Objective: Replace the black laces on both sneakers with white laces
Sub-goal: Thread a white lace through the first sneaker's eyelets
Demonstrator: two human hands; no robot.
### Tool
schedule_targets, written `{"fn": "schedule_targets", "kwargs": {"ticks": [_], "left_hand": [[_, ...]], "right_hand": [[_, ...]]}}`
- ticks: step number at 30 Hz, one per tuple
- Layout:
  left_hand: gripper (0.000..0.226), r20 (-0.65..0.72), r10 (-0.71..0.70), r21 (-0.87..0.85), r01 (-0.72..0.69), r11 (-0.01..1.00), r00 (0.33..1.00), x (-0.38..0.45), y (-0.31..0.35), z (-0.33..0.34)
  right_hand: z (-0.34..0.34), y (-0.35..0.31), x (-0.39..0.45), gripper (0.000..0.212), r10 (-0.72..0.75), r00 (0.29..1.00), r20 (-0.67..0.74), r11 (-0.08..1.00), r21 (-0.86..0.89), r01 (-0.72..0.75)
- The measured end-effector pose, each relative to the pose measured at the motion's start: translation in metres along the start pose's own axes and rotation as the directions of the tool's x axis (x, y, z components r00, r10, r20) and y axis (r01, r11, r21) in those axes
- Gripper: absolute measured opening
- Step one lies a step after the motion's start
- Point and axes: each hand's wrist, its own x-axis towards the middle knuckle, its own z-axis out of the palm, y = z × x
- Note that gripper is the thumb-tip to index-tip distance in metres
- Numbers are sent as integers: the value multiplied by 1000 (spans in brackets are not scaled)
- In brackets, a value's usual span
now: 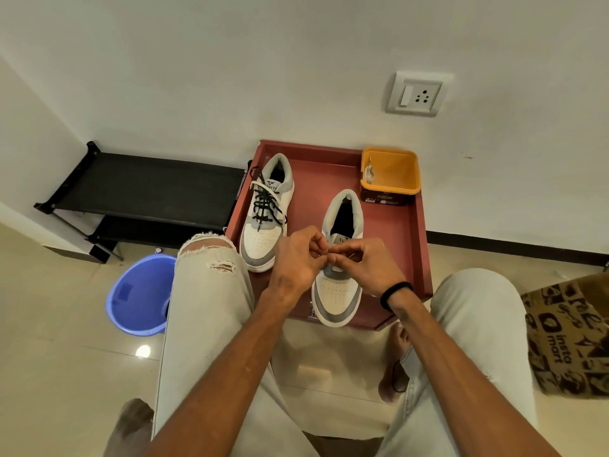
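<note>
Both hands, left hand [298, 255] and right hand [365, 263], pinch a white lace [336, 267] over the near sneaker [336, 291]; I'd thread eyelets evenly from the toe.

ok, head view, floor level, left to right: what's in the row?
Black shoe rack → blue plastic bucket → sneaker with black laces → unlaced sneaker under both hands → yellow plastic tub → printed brown paper bag.

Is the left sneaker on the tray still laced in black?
Yes. The left sneaker has black laces criss-crossed through its eyelets; a white lace only lies across it.
</note>
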Motion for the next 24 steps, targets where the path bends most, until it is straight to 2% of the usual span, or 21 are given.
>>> {"fn": "schedule_targets", "kwargs": {"ticks": [1, 4, 8, 10, 14, 24], "left_hand": [[24, 16, 11, 0, -11, 1000, 1000, 0, 1, 1], [25, 47, -5, 37, 3, 999, 999, 0, -2, 5], [26, -54, -70, 138, 77, 987, 996, -2, -8, 15], [32, -79, -94, 162, 106, 981, 992, -6, -6, 20], [29, -105, -133, 175, 150, 973, 986, -9, -3, 29], [12, -124, -148, 58, 156, 986, 981, -16, -8, 33]], "right_hand": [[-1, 1, 0, 7, 5, 1000, -4, 1000, 5, -5], [-1, 5, 0, 8, 47, 995, -93, 998, -48, -52], [3, 10, 1, 7, 68, 977, -200, 984, -149, -98], [4, 10, 1, 5, 67, 975, -213, 987, -126, -96], [5, 10, 1, 19, 57, 977, -207, 985, -146, -88], [26, 15, 0, 6, 24, 973, -229, 967, -242, -81]]}}
